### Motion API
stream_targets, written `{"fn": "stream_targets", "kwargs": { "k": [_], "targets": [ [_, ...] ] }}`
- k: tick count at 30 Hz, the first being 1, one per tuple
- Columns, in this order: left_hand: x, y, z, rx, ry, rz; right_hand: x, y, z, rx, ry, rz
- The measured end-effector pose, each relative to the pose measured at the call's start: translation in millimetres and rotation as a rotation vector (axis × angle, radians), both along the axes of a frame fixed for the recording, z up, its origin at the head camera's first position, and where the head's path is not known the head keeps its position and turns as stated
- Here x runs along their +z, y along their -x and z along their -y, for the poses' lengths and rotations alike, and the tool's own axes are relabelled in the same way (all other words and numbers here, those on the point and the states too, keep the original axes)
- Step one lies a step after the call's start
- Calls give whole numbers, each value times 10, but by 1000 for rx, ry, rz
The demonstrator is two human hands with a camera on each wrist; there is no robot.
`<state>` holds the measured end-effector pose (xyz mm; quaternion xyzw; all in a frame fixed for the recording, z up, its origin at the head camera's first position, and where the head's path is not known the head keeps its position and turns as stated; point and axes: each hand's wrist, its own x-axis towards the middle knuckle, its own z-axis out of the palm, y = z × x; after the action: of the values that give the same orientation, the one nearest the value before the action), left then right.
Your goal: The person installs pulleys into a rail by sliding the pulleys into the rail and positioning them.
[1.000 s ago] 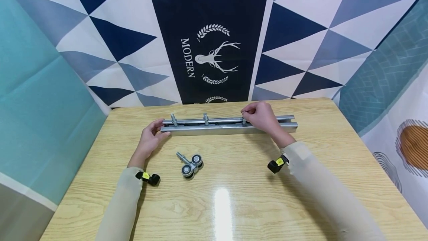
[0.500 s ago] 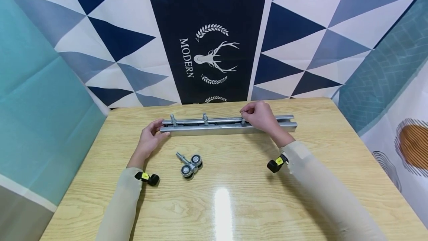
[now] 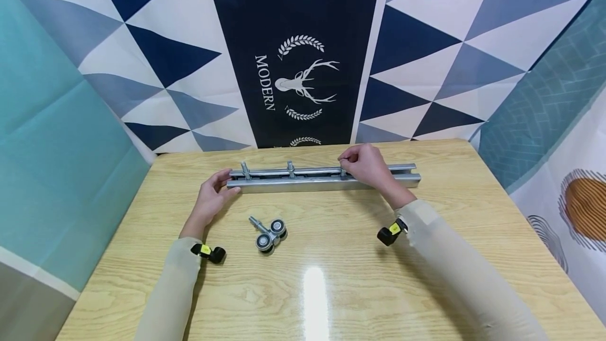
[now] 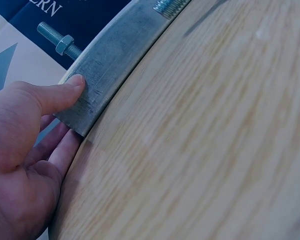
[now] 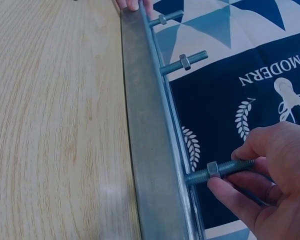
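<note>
A metal channel rail (image 3: 303,186) lies across the back of the table, slot upward, with three threaded bolts standing out of it. My left hand (image 3: 214,196) grips the rail's left end; in the left wrist view the thumb (image 4: 65,95) lies on its side wall. My right hand (image 3: 371,164) pinches the rightmost bolt (image 5: 230,167), which carries a nut (image 5: 213,169). The middle bolt (image 3: 291,169) and the left bolt (image 3: 245,170) stand untouched in the slot. Whatever the bolts join inside the rail is hidden.
A loose roller trolley (image 3: 271,234) with black-rimmed wheels and a threaded bolt lies on the wooden table (image 3: 360,288), in front of the rail. Patterned cloth (image 3: 303,120) hangs behind the table's back edge. A wrist camera (image 3: 392,232) sits on the right sleeve.
My right hand and the bolt it pinches have shifted very slightly left along the rail. The left hand, the rail and the loose trolley look unchanged.
</note>
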<state>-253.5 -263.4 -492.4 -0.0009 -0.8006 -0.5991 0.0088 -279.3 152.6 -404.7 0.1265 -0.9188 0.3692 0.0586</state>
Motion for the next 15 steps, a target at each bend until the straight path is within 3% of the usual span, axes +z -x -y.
{"fn": "stream_targets", "kwargs": {
  "k": [15],
  "targets": [
    [-3, 1, 2, -2, 1, -9, 10, 8, 4, 28, 4, 28]
  ]
}}
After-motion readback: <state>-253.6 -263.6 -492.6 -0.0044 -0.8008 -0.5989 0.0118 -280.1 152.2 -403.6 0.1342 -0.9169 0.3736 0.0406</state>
